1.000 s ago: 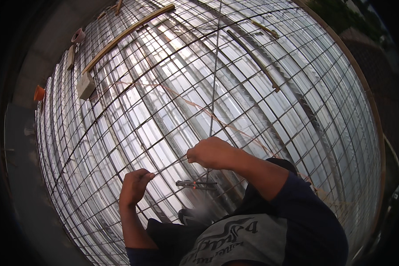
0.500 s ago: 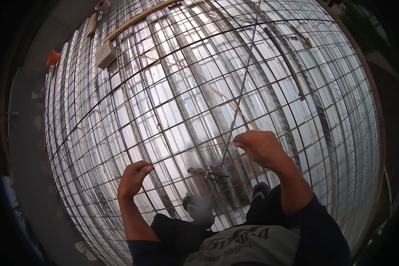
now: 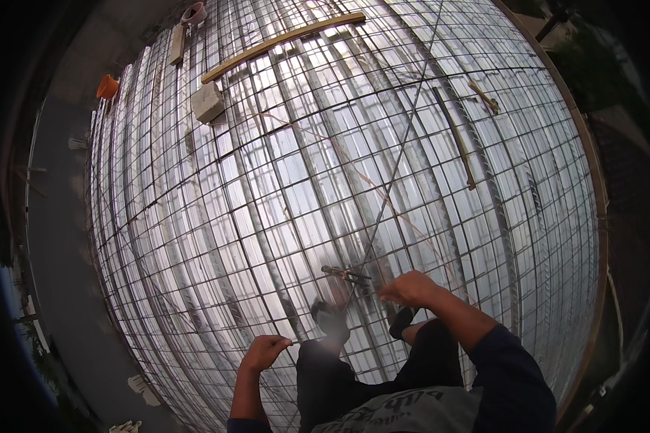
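Observation:
My left hand (image 3: 266, 352) is raised in front of my left leg, thumb and fingertips pinched together. My right hand (image 3: 410, 290) is higher and farther forward, also closed in a pinch, above my right foot. Whatever is between the fingers of either hand is too thin to make out. A pair of pliers (image 3: 347, 274) with dark handles and small orange-red marks lies on the steel mesh (image 3: 296, 189), just left of and beyond my right hand. A long thin dark rod (image 3: 404, 137) runs diagonally across the mesh toward the pliers.
Shiny ribbed metal sheeting (image 3: 294, 155) lies beneath the mesh. Farther off are a concrete block (image 3: 208, 103), a long timber (image 3: 282, 45), a short board (image 3: 177, 45), an orange bucket (image 3: 107, 86), a dark bar (image 3: 453, 133) and a yellowish tool (image 3: 484, 97). My feet stand on the mesh.
Both hands sit lower in the view, the left one also farther right; both stay pinched. My legs have shifted, and the far objects show lower as the view has tilted.

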Demonstrator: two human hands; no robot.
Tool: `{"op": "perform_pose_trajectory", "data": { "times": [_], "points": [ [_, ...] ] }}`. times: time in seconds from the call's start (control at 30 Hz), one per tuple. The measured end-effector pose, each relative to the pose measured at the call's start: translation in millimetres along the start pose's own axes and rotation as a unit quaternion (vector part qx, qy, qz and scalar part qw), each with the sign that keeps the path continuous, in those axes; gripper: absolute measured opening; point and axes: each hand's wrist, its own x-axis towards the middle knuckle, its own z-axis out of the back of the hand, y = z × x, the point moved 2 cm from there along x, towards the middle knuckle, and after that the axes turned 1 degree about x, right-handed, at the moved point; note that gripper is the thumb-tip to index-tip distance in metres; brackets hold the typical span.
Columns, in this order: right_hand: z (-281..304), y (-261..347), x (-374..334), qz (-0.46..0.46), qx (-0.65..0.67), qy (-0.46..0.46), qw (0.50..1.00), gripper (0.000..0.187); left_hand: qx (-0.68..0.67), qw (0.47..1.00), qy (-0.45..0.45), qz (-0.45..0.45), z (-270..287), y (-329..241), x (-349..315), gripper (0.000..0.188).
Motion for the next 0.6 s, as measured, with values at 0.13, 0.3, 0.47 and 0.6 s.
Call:
{"op": "perform_pose_trajectory", "data": {
  "times": [0.13,0.3,0.47,0.6],
  "points": [
    [13.7,30.9,-104.2,0.01,-0.014,0.002,1.0,0.027,-0.013,0.998,0.055,-0.027,-30.6,-28.1,-87.8,0.033],
    [24.8,80.6,-207.3,0.021,0.059,-0.029,0.998,0.028,-0.038,0.998,0.046,-0.036,1.5,-41.6,-171.6,0.032],
    [31.3,142.9,-288.7,0.003,0.039,0.028,0.999,0.031,0.003,0.994,0.057,-0.096,52.3,-56.5,-221.8,0.033],
    [12.6,175.0,-332.6,-0.013,0.073,-0.005,0.997,0.032,0.038,0.992,0.024,-0.115,90.6,-65.6,-242.8,0.031]
  ]
}}
